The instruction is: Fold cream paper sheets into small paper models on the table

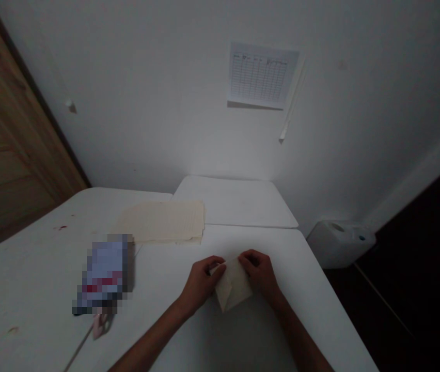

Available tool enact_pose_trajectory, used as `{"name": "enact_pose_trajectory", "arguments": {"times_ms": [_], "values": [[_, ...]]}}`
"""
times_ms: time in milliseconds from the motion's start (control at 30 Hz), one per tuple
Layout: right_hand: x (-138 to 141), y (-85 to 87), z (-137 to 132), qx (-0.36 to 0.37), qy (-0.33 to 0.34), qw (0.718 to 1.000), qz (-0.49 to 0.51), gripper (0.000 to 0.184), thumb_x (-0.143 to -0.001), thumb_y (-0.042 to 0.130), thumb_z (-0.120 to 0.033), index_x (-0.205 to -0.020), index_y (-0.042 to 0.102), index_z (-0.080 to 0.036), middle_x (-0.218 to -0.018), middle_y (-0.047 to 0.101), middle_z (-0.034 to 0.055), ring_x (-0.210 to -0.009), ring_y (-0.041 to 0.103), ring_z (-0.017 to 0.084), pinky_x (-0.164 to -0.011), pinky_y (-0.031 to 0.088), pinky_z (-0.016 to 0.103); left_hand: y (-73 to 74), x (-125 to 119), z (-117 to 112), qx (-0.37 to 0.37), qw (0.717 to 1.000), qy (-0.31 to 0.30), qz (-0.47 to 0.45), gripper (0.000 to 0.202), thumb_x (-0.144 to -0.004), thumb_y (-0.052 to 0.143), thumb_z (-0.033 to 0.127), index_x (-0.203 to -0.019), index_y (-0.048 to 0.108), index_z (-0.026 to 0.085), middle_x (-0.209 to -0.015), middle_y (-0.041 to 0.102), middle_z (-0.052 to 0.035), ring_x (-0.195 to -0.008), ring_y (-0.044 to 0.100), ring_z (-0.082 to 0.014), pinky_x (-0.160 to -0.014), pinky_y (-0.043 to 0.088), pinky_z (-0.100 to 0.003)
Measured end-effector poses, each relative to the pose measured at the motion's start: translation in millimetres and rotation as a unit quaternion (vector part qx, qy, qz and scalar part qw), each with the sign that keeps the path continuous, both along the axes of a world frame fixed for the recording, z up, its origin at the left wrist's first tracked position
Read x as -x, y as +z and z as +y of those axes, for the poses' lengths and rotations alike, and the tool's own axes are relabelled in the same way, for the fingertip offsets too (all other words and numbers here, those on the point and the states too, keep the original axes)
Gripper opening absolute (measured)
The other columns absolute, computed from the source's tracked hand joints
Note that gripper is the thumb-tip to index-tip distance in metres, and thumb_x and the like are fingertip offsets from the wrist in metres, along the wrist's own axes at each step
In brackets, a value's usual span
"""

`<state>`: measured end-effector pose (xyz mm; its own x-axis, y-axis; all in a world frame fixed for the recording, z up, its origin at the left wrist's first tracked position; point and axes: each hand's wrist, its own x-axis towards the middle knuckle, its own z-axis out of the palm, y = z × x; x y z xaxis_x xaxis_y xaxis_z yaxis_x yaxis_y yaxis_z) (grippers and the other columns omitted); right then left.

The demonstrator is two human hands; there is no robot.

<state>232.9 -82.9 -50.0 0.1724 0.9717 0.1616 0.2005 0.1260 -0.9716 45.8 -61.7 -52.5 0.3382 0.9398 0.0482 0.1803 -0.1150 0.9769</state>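
A small folded piece of cream paper (232,288) lies on the white table (42,268) in front of me. My left hand (201,281) pinches its upper left corner with curled fingers. My right hand (257,274) presses and grips its upper right edge, fingers closed on the paper. Both forearms reach in from the bottom of the view.
A stack of cream sheets (166,221) lies further back on the table. A blurred-out object (104,274) sits to the left, with a pink item (99,324) and a thin stick below it. A white container (340,243) stands on the floor at right. A printed chart (261,75) hangs on the wall.
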Motion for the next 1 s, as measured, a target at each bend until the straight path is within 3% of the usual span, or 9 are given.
{"name": "enact_pose_trajectory", "arguments": {"times_ms": [167,267,400,600,700,767,900,1000], "values": [[0.6,-5.4,1.8,0.004,-0.011,1.0,0.011,0.026,-0.08,0.063,-0.041,-0.084,0.068,-0.016,-0.075,0.068,0.0037,-0.068,0.061,0.017,-0.061,0.048,0.026,-2.1,-1.1,3.2,0.036,0.999,0.035,-0.011,0.038,-0.075,0.064,0.049,-0.089,0.069,0.014,-0.058,0.059,-0.0005,-0.042,0.045,-0.0104,-0.036,0.034,-0.019],[1.1,-10.8,1.9,0.028,0.011,0.999,0.029,0.034,-0.079,0.064,-0.046,-0.094,0.068,-0.016,-0.08,0.071,0.0059,-0.069,0.064,0.018,-0.06,0.05,0.027,-1.5,-1.2,4.8,0.061,0.994,0.057,-0.065,0.042,-0.073,0.068,0.05,-0.091,0.068,0.013,-0.062,0.062,-0.0021,-0.045,0.051,-0.0126,-0.038,0.041,-0.021],[-0.4,-16.0,1.2,0.056,0.021,0.998,0.02,0.042,-0.076,0.065,-0.052,-0.094,0.07,-0.014,-0.079,0.072,0.0083,-0.063,0.065,0.02,-0.052,0.05,0.028,0.0,0.5,6.3,0.076,0.988,0.07,-0.118,0.044,-0.072,0.068,0.05,-0.093,0.068,0.011,-0.065,0.064,-0.0035,-0.05,0.057,-0.0148,-0.041,0.047,-0.023],[-5.4,-13.1,-0.9,0.043,-0.002,0.999,-0.026,0.041,-0.076,0.066,-0.051,-0.094,0.07,-0.014,-0.075,0.072,0.0075,-0.062,0.066,0.02,-0.052,0.049,0.026,-7.5,2.1,9.2,0.081,0.99,0.045,-0.11,0.044,-0.075,0.064,0.051,-0.094,0.068,0.011,-0.063,0.064,-0.0029,-0.045,0.055,-0.0139,-0.04,0.043,-0.023],[-5.8,-12.2,-2.2,0.022,-0.007,0.996,-0.082,0.037,-0.078,0.066,-0.048,-0.095,0.069,-0.016,-0.068,0.071,0.0046,-0.059,0.065,0.018,-0.052,0.048,0.025,-12.2,5.3,13.3,0.043,0.997,0.044,-0.037,0.041,-0.081,0.057,0.05,-0.092,0.068,0.012,-0.063,0.065,-0.0037,-0.047,0.056,-0.0154,-0.044,0.041,-0.024],[-4.7,-12.3,-3.1,0.008,-0.018,0.99,-0.138,0.033,-0.079,0.065,-0.046,-0.095,0.069,-0.018,-0.066,0.07,0.0026,-0.057,0.064,0.017,-0.053,0.047,0.024,-11.7,8.7,15.0,-0.027,0.996,0.049,0.072,0.032,-0.085,0.053,0.042,-0.09,0.069,0.015,-0.07,0.068,-0.0055,-0.06,0.062,-0.0184,-0.054,0.044,-0.026],[-1.9,-10.9,-5.8,-0.008,-0.034,0.957,-0.287,0.026,-0.085,0.06,-0.04,-0.1,0.069,-0.022,-0.07,0.07,0.0013,-0.061,0.064,0.016,-0.063,0.048,0.027,-4.4,13.3,11.9,-0.152,0.932,0.064,0.322,0.022,-0.089,0.051,0.032,-0.098,0.069,0.022,-0.087,0.072,-0.0049,-0.081,0.066,-0.0216,-0.071,0.044,-0.029],[-2.3,-8.4,-7.9,-0.045,-0.034,0.926,-0.372,0.021,-0.088,0.057,-0.034,-0.1,0.069,-0.021,-0.087,0.071,0.0046,-0.079,0.065,0.019,-0.076,0.048,0.029,-0.6,13.6,7.1,-0.203,0.894,0.052,0.396,0.022,-0.091,0.048,0.03,-0.102,0.066,0.022,-0.097,0.071,-0.0068,-0.089,0.064,-0.0234,-0.074,0.044,-0.031]]}}
